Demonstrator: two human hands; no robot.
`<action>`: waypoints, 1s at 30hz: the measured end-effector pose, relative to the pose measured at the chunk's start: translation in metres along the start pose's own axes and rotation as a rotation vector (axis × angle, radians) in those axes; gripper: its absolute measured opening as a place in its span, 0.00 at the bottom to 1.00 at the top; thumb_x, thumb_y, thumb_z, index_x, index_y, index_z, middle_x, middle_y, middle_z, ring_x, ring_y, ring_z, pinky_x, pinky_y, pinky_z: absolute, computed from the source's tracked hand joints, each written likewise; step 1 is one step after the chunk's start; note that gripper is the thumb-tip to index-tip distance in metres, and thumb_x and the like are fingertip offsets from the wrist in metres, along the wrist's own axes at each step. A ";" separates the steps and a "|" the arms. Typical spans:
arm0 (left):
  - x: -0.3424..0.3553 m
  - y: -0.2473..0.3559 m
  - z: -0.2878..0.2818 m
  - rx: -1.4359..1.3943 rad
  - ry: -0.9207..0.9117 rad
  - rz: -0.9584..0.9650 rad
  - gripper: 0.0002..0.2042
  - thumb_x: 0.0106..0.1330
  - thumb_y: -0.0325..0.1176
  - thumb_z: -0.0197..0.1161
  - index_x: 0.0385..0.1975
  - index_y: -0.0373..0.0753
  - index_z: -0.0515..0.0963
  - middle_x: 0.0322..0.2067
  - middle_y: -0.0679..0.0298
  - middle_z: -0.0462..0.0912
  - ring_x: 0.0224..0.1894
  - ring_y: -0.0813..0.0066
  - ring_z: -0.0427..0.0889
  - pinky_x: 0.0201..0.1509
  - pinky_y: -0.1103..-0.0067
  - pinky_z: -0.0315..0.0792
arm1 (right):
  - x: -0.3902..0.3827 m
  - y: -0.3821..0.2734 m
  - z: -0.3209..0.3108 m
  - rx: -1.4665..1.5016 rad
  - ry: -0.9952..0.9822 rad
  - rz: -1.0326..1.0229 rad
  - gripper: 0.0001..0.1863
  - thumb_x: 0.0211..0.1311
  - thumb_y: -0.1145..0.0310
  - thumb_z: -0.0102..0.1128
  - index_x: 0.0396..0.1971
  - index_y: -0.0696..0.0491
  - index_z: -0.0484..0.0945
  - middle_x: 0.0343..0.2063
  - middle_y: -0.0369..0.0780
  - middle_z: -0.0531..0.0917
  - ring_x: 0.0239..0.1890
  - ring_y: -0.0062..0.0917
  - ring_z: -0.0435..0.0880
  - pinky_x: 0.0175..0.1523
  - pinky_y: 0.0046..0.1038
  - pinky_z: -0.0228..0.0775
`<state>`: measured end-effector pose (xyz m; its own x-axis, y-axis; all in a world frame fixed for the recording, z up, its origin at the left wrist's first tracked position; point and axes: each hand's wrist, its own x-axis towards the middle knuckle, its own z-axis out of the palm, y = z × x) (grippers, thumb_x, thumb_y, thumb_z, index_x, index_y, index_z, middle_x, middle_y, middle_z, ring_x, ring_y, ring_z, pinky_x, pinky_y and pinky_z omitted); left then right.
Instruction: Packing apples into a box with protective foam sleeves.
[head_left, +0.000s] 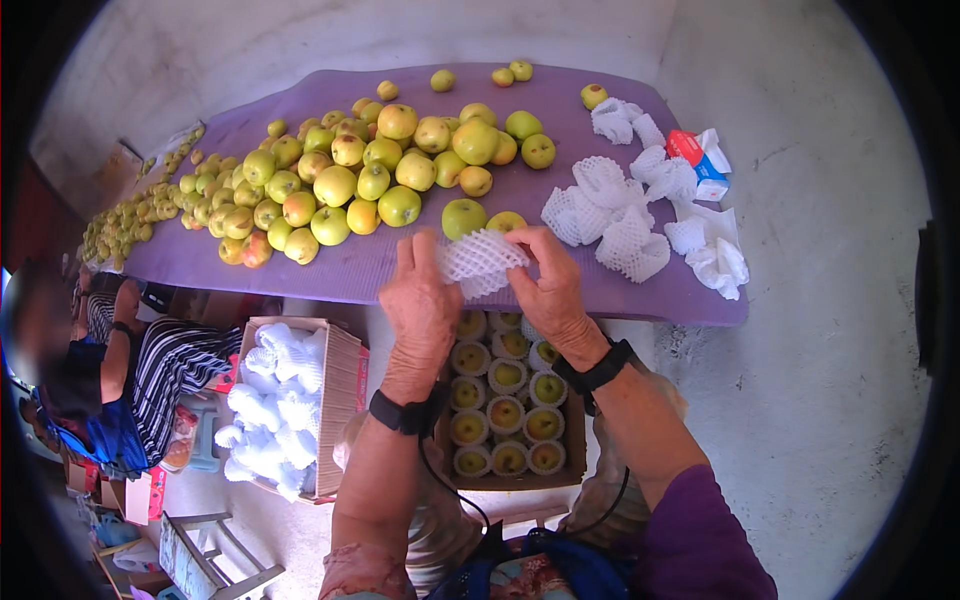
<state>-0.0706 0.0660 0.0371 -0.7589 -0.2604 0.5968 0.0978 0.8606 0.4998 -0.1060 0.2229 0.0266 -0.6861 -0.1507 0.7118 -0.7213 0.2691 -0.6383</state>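
Foam net sleeve [480, 260] stretched between left hand [422, 300]; right hand [553, 285].

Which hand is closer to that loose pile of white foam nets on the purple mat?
Right. The right hand grips the foam net just left of the pile of foam nets. The left hand holds the net's other end, farther from the pile.

Grey concrete floor [800, 330]; pale wall [300, 40]; sunlit purple-covered table [330, 265].

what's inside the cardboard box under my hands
The box holds rows of yellow-green apples, each in a white foam net. Your hands and wrists cover its top edge; any lower layers are hidden.
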 end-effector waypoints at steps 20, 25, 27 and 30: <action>-0.005 -0.013 -0.014 0.187 -0.225 0.035 0.15 0.50 0.26 0.64 0.40 0.44 0.78 0.33 0.60 0.77 0.35 0.54 0.80 0.37 0.66 0.74 | -0.025 -0.005 0.039 -0.072 -0.204 0.109 0.16 0.51 0.77 0.57 0.42 0.54 0.71 0.33 0.47 0.79 0.36 0.46 0.79 0.39 0.41 0.72; -0.006 -0.015 -0.013 0.082 -0.127 0.249 0.12 0.47 0.29 0.67 0.33 0.42 0.78 0.29 0.61 0.75 0.39 0.58 0.78 0.35 0.66 0.74 | -0.019 0.002 0.035 -0.086 -0.279 0.124 0.13 0.53 0.76 0.57 0.41 0.55 0.73 0.34 0.47 0.79 0.37 0.44 0.80 0.40 0.38 0.73; -0.006 -0.016 -0.015 0.065 -0.181 0.246 0.11 0.47 0.29 0.67 0.32 0.42 0.78 0.29 0.61 0.75 0.41 0.58 0.77 0.36 0.66 0.74 | -0.012 0.004 0.030 -0.083 -0.328 0.114 0.13 0.54 0.75 0.58 0.41 0.56 0.74 0.35 0.48 0.80 0.39 0.41 0.80 0.41 0.35 0.73; -0.005 -0.020 -0.017 0.026 -0.185 0.175 0.10 0.49 0.30 0.66 0.32 0.41 0.78 0.29 0.60 0.75 0.38 0.57 0.78 0.36 0.66 0.73 | 0.005 0.007 0.019 -0.008 -0.383 0.131 0.13 0.53 0.74 0.58 0.40 0.55 0.74 0.31 0.46 0.79 0.33 0.44 0.80 0.37 0.37 0.73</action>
<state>-0.0582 0.0425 0.0351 -0.8370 -0.0237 0.5466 0.2235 0.8971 0.3812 -0.1167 0.2055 0.0202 -0.7593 -0.4574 0.4630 -0.6256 0.3170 -0.7128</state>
